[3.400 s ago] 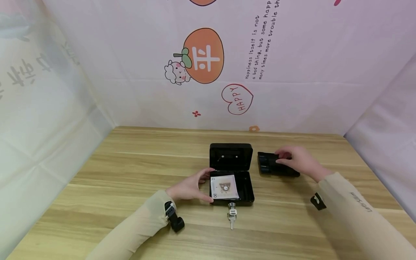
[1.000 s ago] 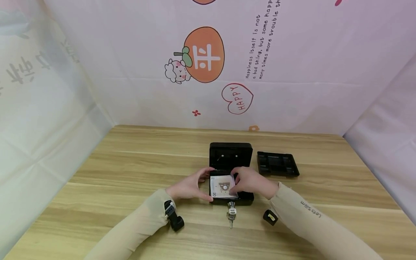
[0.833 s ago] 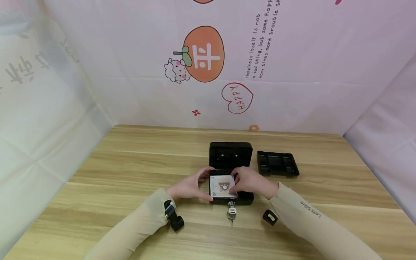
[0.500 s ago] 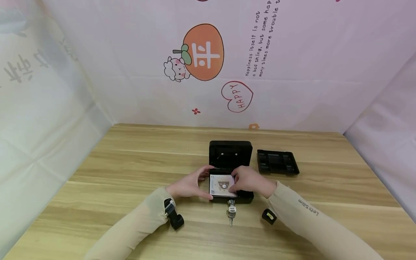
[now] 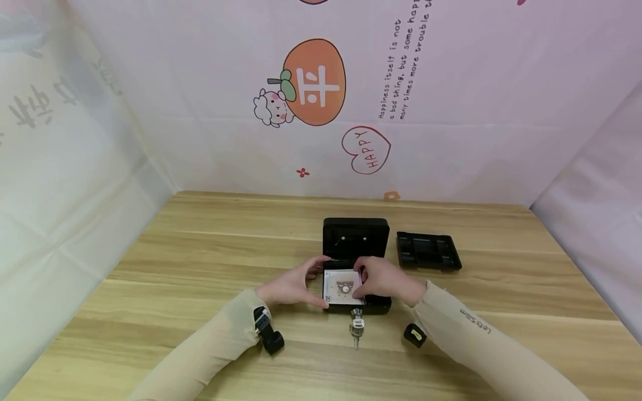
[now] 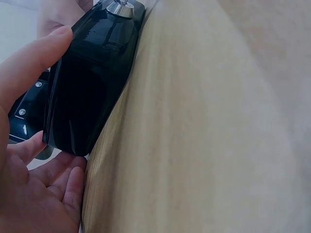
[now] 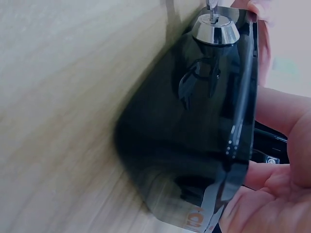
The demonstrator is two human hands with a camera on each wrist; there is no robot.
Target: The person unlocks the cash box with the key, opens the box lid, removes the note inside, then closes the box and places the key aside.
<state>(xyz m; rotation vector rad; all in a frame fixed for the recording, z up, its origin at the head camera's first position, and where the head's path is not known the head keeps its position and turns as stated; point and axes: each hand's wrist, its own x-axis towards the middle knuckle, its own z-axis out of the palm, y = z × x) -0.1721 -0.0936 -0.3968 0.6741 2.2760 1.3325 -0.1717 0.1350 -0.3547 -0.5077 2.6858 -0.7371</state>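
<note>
A black cash box [image 5: 379, 307] stands on the table with its lid [image 5: 355, 231] raised. In its left part lies a stack of printed paper notes [image 5: 337, 285], the top one marked 20. My left hand [image 5: 288, 287] holds the box's left side, thumb at the front corner and fingers round the rear corner. Reaching into the box, my right hand [image 5: 388, 280] pinches the right edge of the notes. A silver lock [image 7: 215, 30] with a key in it shows on the box front in the right wrist view, and keys [image 5: 356, 329] hang there.
A black compartment tray [image 5: 428, 252] lies right of the box, close to it. The wooden table [image 5: 225, 234] ends at printed cloth walls [image 5: 451, 139] behind and on both sides. Wrist cameras [image 5: 272, 341] sit on both sleeves.
My right hand has let go of the compartment tray, moved left into the cash box and taken the notes' edge. The notes have shifted slightly left. My left hand has kept its place.
</note>
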